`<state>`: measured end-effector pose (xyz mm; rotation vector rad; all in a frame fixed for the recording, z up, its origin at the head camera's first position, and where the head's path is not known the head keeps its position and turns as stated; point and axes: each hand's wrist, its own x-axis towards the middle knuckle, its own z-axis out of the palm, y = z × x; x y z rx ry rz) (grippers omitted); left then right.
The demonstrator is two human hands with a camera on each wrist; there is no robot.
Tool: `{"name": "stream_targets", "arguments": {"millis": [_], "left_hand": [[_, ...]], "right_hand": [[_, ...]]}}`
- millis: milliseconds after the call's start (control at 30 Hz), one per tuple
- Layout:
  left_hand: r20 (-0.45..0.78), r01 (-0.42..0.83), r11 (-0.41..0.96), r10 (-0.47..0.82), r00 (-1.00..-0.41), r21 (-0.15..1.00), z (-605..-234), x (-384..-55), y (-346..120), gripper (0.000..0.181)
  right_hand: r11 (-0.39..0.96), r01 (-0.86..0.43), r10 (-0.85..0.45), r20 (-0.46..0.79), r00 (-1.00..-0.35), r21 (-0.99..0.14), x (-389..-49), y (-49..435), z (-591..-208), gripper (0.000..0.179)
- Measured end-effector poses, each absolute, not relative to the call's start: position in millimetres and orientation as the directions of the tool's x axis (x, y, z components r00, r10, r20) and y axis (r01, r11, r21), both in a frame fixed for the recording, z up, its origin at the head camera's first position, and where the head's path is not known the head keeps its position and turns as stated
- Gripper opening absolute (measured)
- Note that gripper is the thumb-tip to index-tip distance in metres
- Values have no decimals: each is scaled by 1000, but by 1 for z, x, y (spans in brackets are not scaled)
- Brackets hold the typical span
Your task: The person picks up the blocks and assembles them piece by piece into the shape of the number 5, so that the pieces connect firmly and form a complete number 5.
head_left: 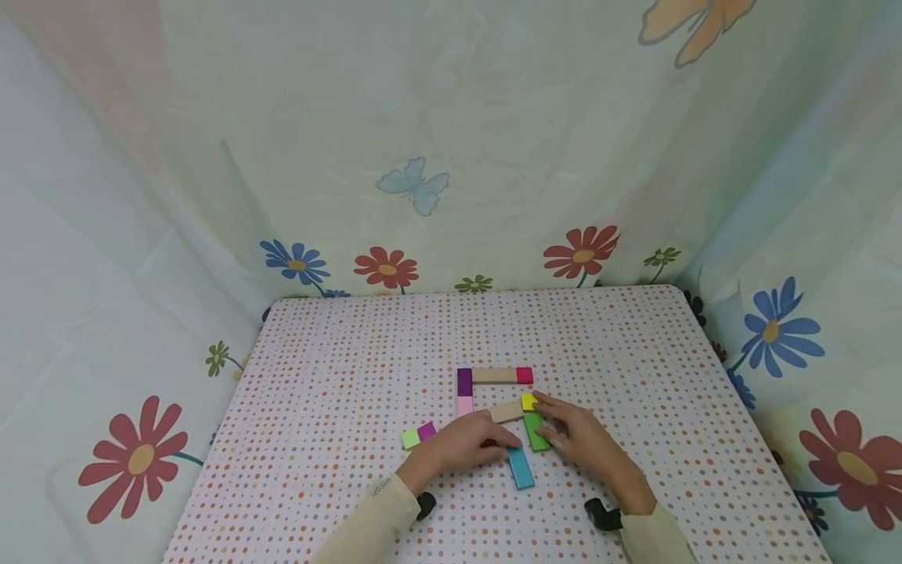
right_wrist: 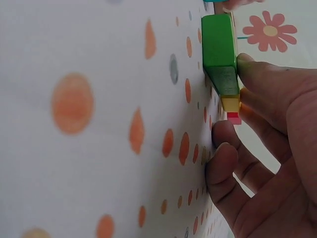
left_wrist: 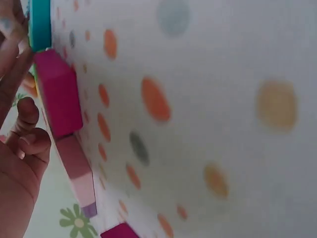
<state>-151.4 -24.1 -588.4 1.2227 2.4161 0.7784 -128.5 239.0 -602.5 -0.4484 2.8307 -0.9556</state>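
In the head view, my left hand (head_left: pixel 461 440) has its index finger and thumb at the upper end of a blue block (head_left: pixel 521 470) lying on the table. My right hand (head_left: pixel 581 439) touches a green block (head_left: pixel 537 433) with the thumb, while its index finger rests by the yellow block (head_left: pixel 528 403) at that block's far end. A wooden block (head_left: pixel 506 411) runs left from the yellow one, partly hidden by my left hand. Beyond it, a pink block (head_left: pixel 465 404) and a purple block (head_left: pixel 464 382) form a line.
Another wooden block (head_left: pixel 495 376) links the purple block to a red block (head_left: pixel 524 375) at the far side. Left of my left hand lie a lime block (head_left: pixel 411 439) and a magenta block (head_left: pixel 427 431). A dotted cloth covers the table (head_left: pixel 338 376); flowered curtains surround it.
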Motion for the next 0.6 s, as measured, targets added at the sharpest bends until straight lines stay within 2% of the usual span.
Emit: {"name": "stream_targets", "arguments": {"millis": [200, 467, 600], "left_hand": [[-49, 682, 471, 840, -541, 559, -593, -148, -18, 37], [-42, 714, 475, 845, -533, 514, -596, -146, -15, 36], [-11, 763, 443, 868, -497, 471, -596, -146, -14, 35]], "right_hand": [[759, -228, -313, -35, -949, -610, -129, 239, -602, 46], [762, -235, -316, -30, -948, -604, -130, 239, -602, 46], [762, -234, -313, -28, -949, -604, -131, 239, -602, 45]]}}
